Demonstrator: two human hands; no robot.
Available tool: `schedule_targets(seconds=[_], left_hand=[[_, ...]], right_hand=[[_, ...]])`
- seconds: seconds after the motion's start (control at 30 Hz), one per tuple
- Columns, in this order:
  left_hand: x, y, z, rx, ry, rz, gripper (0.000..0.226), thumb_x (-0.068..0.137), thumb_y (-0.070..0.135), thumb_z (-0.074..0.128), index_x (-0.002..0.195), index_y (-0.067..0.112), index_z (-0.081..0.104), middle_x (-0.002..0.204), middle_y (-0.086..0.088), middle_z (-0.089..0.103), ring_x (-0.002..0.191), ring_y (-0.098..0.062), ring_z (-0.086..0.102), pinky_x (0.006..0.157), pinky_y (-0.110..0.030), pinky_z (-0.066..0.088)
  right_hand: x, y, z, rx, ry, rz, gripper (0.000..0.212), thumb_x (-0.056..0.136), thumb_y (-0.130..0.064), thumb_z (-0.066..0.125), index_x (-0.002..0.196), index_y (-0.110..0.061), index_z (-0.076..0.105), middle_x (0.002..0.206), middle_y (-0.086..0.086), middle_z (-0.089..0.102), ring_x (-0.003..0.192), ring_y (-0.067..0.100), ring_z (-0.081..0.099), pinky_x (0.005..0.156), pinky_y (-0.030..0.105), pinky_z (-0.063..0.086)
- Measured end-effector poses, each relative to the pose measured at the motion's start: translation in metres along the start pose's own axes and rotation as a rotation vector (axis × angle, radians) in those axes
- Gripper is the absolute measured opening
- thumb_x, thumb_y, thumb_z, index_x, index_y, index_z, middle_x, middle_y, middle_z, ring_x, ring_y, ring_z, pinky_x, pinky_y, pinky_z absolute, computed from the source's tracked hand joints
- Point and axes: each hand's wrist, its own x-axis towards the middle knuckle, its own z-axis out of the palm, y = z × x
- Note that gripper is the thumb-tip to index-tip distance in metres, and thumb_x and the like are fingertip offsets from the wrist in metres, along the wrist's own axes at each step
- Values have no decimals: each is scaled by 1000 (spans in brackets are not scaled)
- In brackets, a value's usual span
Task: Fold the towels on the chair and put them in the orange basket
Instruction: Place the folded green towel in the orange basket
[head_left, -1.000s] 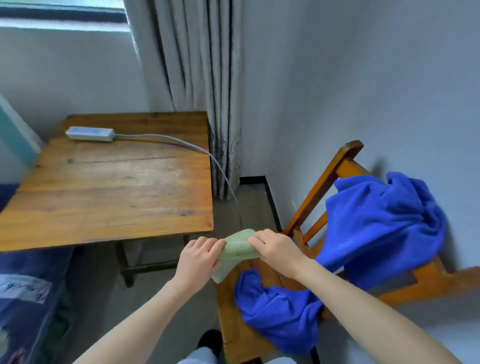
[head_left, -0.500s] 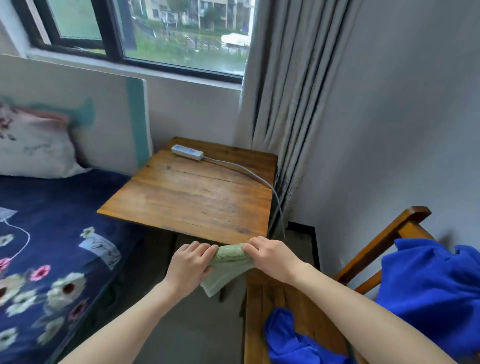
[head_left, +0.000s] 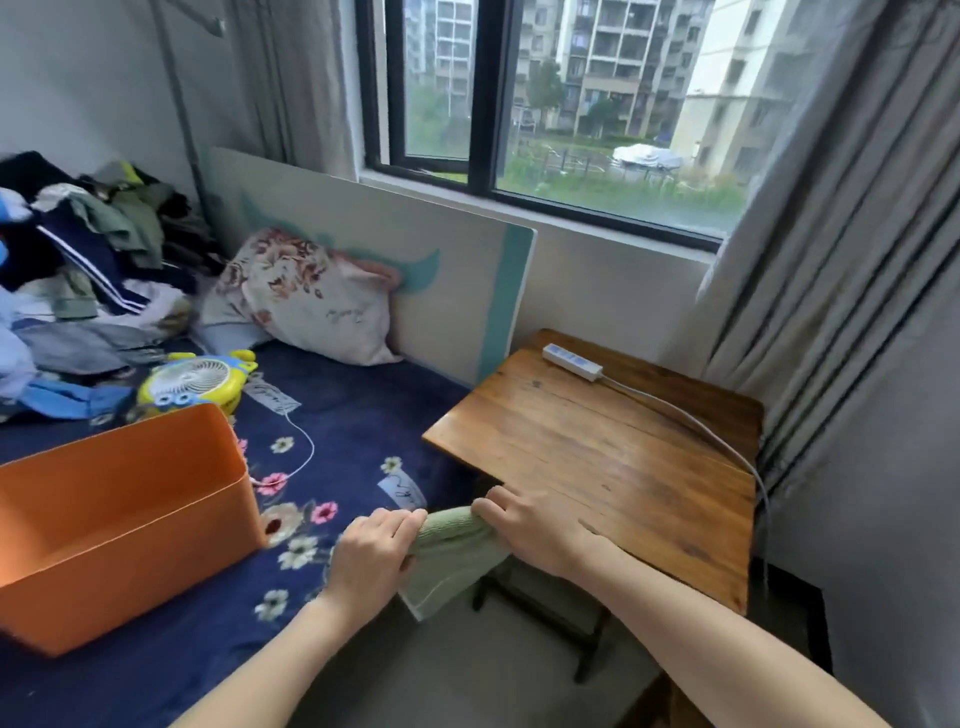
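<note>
Green towel (head_left: 451, 556): pale, ribbed knit, folded small, lower edge hanging loose. Held in the air right of the orange basket (head_left: 119, 525), which sits on the bed (head_left: 358, 431). Left hand (head_left: 375, 551) and right hand (head_left: 530, 530): each grip closed on its top fold.

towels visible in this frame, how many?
1. A folded green towel held between the left hand and right hand, beside the orange basket. The chair is out of view, so others may be hidden.
</note>
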Motion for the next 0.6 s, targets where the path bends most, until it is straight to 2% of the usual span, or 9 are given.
schedule_targets(seconds=[0.1, 0.2, 0.27, 0.3, 0.47, 0.6], left_hand=[[-34, -26, -18, 70, 13, -108, 84, 32, 7, 86, 106, 17, 49, 80, -1, 69, 66, -20, 66, 54, -24, 52], [-64, -50, -27, 104, -28, -197, 92, 27, 12, 87, 110, 20, 48, 85, 4, 67, 76, -15, 61, 58, -24, 49], [-77, -61, -33, 108, -60, -245, 91, 27, 17, 86, 110, 22, 48, 86, 7, 67, 82, -10, 50, 64, -20, 42], [-82, -64, -38, 115, -72, -275, 90, 27, 17, 86, 108, 23, 48, 86, 8, 67, 83, -8, 47, 65, -19, 39], [-99, -70, -54, 137, -108, -380, 79, 32, 19, 88, 101, 27, 49, 84, 12, 66, 80, -6, 50, 69, -21, 34], [-108, -66, -63, 171, -125, -497, 70, 39, 25, 87, 97, 33, 47, 83, 17, 66, 77, -3, 55, 69, -20, 34]], right_hand=[[45, -22, 14, 76, 8, -116, 32, 65, -12, 71, 93, -14, 55, 76, 1, 58, 61, 18, 57, 40, 25, 45], [81, -39, 23, 74, 19, -231, 29, 68, -16, 69, 91, -16, 52, 76, -1, 58, 63, 16, 58, 40, 22, 43], [99, -45, 29, 82, 33, -277, 16, 72, -16, 55, 88, -16, 53, 75, -2, 58, 62, 15, 57, 40, 22, 41], [105, -48, 34, 106, 35, -304, 16, 73, -15, 51, 89, -16, 54, 75, -2, 58, 61, 16, 58, 40, 22, 42], [127, -52, 55, 183, 22, -405, 44, 62, -19, 78, 99, -17, 53, 79, -3, 61, 65, 13, 61, 42, 21, 46], [142, -57, 69, 245, 57, -473, 45, 55, -20, 81, 94, -17, 59, 78, -4, 61, 63, 13, 61, 40, 21, 46]])
